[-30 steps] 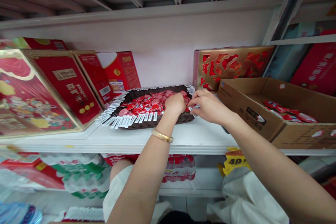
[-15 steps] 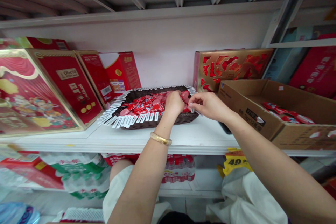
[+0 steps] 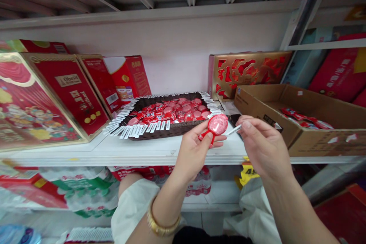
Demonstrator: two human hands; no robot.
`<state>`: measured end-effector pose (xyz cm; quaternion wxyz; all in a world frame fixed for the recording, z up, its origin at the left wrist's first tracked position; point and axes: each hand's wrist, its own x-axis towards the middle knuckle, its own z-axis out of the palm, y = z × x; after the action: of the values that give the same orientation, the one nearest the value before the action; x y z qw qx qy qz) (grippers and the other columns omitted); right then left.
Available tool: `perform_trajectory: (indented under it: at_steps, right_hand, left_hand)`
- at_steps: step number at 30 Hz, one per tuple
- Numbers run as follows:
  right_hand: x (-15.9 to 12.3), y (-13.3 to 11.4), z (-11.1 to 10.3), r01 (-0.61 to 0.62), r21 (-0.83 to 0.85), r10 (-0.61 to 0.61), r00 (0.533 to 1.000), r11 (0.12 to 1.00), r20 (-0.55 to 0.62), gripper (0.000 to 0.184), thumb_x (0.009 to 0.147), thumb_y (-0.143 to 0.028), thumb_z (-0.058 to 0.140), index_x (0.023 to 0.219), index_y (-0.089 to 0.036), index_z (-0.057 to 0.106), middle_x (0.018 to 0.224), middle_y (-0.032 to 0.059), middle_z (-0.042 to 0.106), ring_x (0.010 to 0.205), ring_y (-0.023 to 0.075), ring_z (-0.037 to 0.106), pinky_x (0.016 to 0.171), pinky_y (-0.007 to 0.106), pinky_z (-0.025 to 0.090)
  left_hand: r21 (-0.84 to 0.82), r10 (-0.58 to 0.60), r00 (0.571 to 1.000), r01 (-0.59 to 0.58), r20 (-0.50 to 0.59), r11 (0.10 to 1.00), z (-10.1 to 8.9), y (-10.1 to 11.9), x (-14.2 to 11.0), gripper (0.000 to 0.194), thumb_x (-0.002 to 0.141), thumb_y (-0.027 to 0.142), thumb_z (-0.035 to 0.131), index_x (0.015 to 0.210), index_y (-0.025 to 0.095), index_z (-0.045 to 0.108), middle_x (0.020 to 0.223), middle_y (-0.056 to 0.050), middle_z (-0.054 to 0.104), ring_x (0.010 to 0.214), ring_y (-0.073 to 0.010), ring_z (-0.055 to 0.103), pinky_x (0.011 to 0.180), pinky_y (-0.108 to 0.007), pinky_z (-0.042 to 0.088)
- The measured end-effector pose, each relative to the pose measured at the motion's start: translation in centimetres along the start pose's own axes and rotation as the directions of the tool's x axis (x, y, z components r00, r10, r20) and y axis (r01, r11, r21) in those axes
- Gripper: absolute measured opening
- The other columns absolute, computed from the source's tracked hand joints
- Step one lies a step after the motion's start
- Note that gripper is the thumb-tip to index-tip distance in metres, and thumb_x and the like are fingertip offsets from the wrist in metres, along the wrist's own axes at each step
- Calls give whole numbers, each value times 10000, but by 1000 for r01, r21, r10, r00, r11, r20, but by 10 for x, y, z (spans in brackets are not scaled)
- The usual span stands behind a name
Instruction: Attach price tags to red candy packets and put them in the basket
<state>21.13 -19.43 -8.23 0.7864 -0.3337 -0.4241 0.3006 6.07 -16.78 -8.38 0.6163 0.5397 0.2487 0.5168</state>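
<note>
My left hand (image 3: 194,149) pinches a round red-wrapped lollipop (image 3: 217,124) just in front of the shelf edge. My right hand (image 3: 261,143) pinches the white tag end of the lollipop's stick (image 3: 233,130). Behind them a dark woven basket (image 3: 171,129) sits on the white shelf (image 3: 120,152), filled with several red-wrapped lollipops (image 3: 174,110), and white tags fan out over its rim.
Red and gold gift boxes (image 3: 51,91) lean at the left. A gold box with red cut-outs (image 3: 248,70) stands at the back right. An open cardboard box (image 3: 297,122) with red packets sits on the right. Bottled packs (image 3: 85,190) lie on the lower shelf.
Both hands came back out of the basket toward me, the left now holding one lollipop up and the right gripping its stick tag. The view shifted slightly.
</note>
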Motion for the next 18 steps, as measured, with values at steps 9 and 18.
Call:
perform_trajectory:
  at_steps: [9, 18]
  right_hand:
    - [-22, 20, 4, -150, 130, 151, 988, 980, 3, 136, 692, -355, 830, 711, -243, 757, 839, 8, 690, 815, 147, 607, 825, 315, 482]
    - [-31, 30, 4, 23, -11, -23, 998, 1000, -57, 64, 715, -263, 817, 757, -230, 782, 786, 18, 704, 778, 144, 621, 736, 284, 497]
  left_hand:
    - [-42, -43, 999, 44, 23, 998, 11, -10, -22, 436, 800, 328, 753, 1194, 152, 689, 1022, -106, 767, 816, -199, 741, 770, -293, 597]
    - [-41, -44, 996, 41, -77, 998, 15, -13, -27, 421, 767, 387, 782, 1079, 129, 669, 835, -65, 759, 631, -132, 707, 645, -232, 598]
